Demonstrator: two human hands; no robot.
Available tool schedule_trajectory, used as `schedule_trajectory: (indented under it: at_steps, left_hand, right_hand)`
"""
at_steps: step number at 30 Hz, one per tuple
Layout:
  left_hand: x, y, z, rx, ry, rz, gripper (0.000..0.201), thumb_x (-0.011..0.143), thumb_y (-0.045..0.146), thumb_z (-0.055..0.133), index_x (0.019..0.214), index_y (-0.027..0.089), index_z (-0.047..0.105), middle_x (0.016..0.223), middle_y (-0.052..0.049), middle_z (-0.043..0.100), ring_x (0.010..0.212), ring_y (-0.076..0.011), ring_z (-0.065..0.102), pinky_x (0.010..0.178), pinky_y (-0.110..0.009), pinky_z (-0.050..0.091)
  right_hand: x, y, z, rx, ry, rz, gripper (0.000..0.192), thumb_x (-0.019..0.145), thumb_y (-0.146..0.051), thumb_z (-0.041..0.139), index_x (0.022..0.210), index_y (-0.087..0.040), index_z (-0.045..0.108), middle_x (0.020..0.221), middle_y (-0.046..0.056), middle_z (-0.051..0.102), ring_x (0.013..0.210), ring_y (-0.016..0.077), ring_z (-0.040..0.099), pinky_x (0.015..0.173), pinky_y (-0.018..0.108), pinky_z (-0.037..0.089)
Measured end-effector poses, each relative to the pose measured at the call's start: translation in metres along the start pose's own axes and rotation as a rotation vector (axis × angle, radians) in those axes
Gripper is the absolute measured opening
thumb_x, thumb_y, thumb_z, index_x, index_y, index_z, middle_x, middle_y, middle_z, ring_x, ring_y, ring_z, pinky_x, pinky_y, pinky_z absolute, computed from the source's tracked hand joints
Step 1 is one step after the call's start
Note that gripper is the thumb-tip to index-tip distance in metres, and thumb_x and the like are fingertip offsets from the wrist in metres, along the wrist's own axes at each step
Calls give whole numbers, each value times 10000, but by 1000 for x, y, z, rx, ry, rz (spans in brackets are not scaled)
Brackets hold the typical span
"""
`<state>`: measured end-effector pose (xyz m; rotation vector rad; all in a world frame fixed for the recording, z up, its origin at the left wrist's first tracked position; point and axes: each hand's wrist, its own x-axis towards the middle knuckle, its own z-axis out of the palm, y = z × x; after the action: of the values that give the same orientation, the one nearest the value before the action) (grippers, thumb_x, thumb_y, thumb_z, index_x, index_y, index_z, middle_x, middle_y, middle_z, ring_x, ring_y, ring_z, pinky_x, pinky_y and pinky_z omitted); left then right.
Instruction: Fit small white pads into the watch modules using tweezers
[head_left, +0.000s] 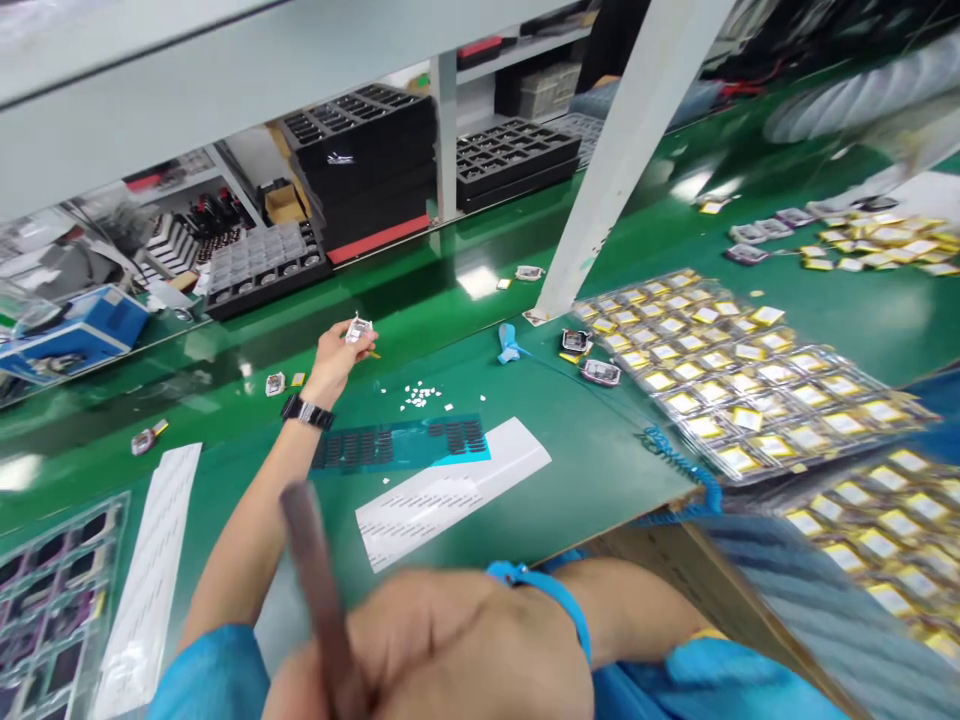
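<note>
My left hand [339, 352], with a watch on its wrist, is stretched out over the green table and pinches a small white device casing [359, 330]. Close to the camera, my right hand [442, 650] is closed round a dark slim tool [319, 580], too blurred to name surely; its fingertips are out of sight. A blue wrist strap [544, 590] circles the right wrist. Below and right of the left hand lie scattered small white pieces [420, 396], a teal sheet with rows of dark strips [401, 445] and a white printed sheet [454, 495].
At right, clear trays of yellow-edged battery-like packs [720, 370] cover the table. Several loose casings [601, 372] lie about. A slanted white post [622, 150] stands mid-table. Black trays [367, 170] are stacked behind. A coiled blue cord [675, 455] hangs near the front edge.
</note>
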<state>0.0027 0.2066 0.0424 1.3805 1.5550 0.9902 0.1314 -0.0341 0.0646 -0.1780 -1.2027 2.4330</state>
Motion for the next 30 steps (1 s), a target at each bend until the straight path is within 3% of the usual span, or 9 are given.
schedule_trajectory:
  at_steps: [3, 5, 7, 9, 12, 15, 18, 23, 30]
  left_hand:
    - [-49, 4, -21, -112, -35, 16, 339, 766, 259, 702, 1064, 127, 610, 918, -77, 723, 737, -130, 648, 730, -281, 526]
    - [-82, 3, -30, -287, -117, 39, 367, 762, 335, 713, 1057, 138, 623, 913, -67, 723, 724, -127, 640, 689, -260, 509]
    - [-111, 0, -34, -355, -140, 27, 405, 730, 354, 743, 1058, 149, 621, 871, -44, 726, 664, -108, 618, 612, -223, 475]
    - [-132, -6, -34, -364, -158, -46, 414, 717, 366, 753, 1038, 155, 601, 770, -29, 725, 553, -92, 571, 519, -209, 425]
    - [-150, -18, -31, -359, -188, -129, 361, 728, 371, 736, 977, 159, 586, 696, -33, 723, 477, -88, 528, 471, -208, 385]
    - [-157, -32, -26, -293, -188, -120, 285, 770, 367, 690, 943, 166, 589, 688, -28, 721, 429, -82, 487, 440, -209, 350]
    - [-163, -45, -21, -102, -53, 27, 205, 809, 322, 657, 972, 200, 630, 755, -17, 726, 513, -115, 549, 514, -231, 412]
    - [-170, -63, -13, 165, 151, 266, 236, 829, 244, 643, 1054, 286, 703, 923, -50, 731, 849, -211, 652, 845, -308, 482]
    - [-172, -75, -8, 592, 238, 589, 283, 884, 144, 542, 1139, 189, 657, 834, -70, 736, 670, -168, 641, 701, -260, 514]
  right_hand:
    - [13, -51, -16, -258, 38, -152, 389, 906, -455, 519, 1013, -134, 711, 872, 62, 714, 638, 112, 609, 618, 228, 498]
    - [16, -77, -41, -601, 348, -386, 227, 898, -288, 535, 932, -172, 727, 853, 27, 701, 703, 114, 596, 666, 231, 481]
    - [17, -86, -71, -953, 616, -469, 179, 879, -242, 568, 889, -184, 737, 808, 26, 681, 723, 139, 591, 662, 257, 464]
    - [20, -80, -98, -1186, 736, -486, 146, 862, -221, 601, 861, -190, 743, 839, 42, 693, 701, 153, 599, 632, 276, 452]
    - [24, -61, -121, -1306, 701, -513, 151, 857, -174, 604, 913, -215, 738, 915, 49, 727, 773, 180, 649, 644, 287, 476]
    - [27, -46, -127, -1332, 606, -538, 203, 871, -149, 585, 984, -226, 734, 952, 51, 746, 820, 189, 684, 683, 299, 511]
    - [27, -37, -128, -1350, 574, -544, 221, 890, -148, 561, 983, -228, 745, 911, 50, 761, 793, 188, 701, 719, 315, 534]
    - [24, -31, -134, -1405, 534, -496, 217, 912, -182, 542, 901, -207, 757, 856, 64, 759, 753, 190, 701, 689, 309, 537]
    - [23, -27, -131, -1439, 521, -407, 188, 884, -145, 546, 816, -160, 720, 735, 45, 695, 629, 144, 619, 608, 258, 481]
